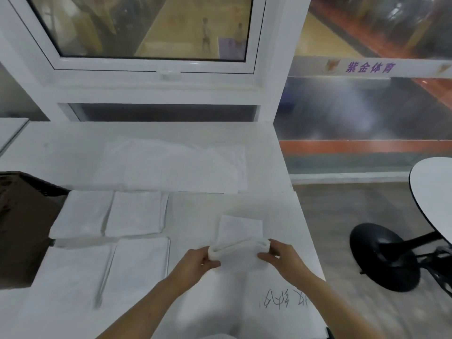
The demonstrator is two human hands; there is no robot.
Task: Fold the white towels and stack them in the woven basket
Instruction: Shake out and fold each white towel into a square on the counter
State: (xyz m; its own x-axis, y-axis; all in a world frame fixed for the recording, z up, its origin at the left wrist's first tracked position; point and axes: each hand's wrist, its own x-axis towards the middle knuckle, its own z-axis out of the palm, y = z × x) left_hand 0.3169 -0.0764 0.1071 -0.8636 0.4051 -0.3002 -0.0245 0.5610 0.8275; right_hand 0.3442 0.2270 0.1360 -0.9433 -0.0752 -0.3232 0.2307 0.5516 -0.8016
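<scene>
Your left hand point(201, 261) and right hand point(281, 259) pinch a folded towel point(238, 243) by its ends. Whatever your basket point(22, 223) holds is hidden.

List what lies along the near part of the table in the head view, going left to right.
Woven basket → folded towels laid flat → left hand → the towel being folded, held at both ends → right hand → black round table base on the floor.
</scene>
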